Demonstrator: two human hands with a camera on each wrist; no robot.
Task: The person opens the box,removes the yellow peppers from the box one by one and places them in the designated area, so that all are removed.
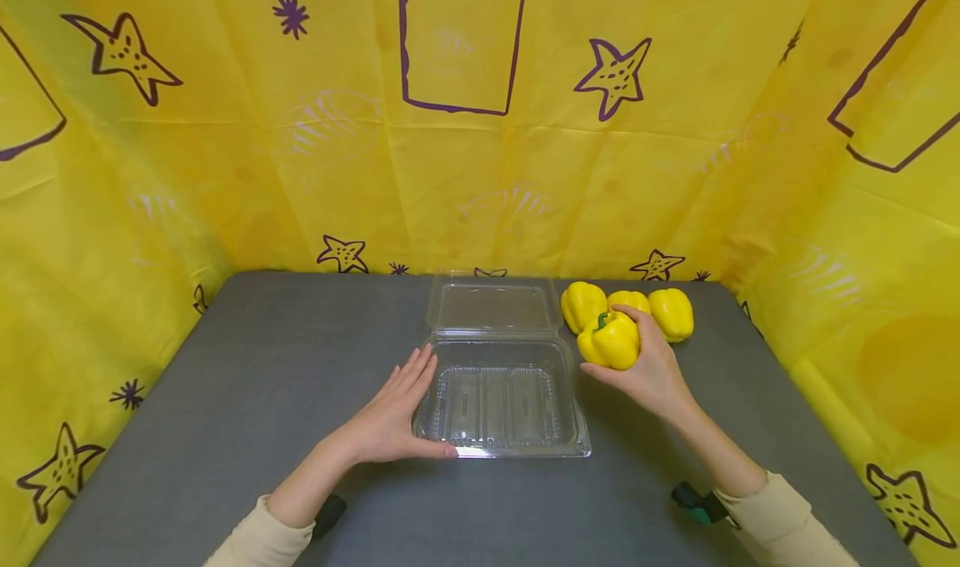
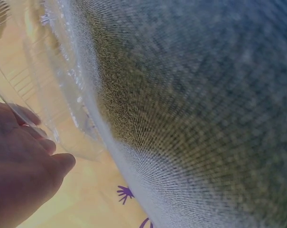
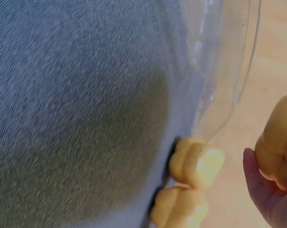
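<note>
In the head view, my right hand (image 1: 651, 371) grips a yellow bell pepper (image 1: 617, 342) between thumb and fingers, its green stem upward. The right wrist view shows this held pepper (image 3: 278, 137) at its right edge, clear of the table. My left hand (image 1: 390, 417) lies along the left side of a clear plastic clamshell container (image 1: 577, 434), fingers straight and thumb at the front edge. The container's lid (image 1: 495, 307) is folded back away from me, and its base holds nothing. More yellow bell peppers (image 1: 672, 314) stand behind the right hand, one partly hidden by it.
A grey cloth-covered table (image 1: 247, 383) carries everything. Yellow fabric (image 1: 337, 175) with purple starfish drawings hangs behind and along both sides. Dark straps (image 1: 699, 503) show by the wrists, below the light sleeves (image 1: 787, 521).
</note>
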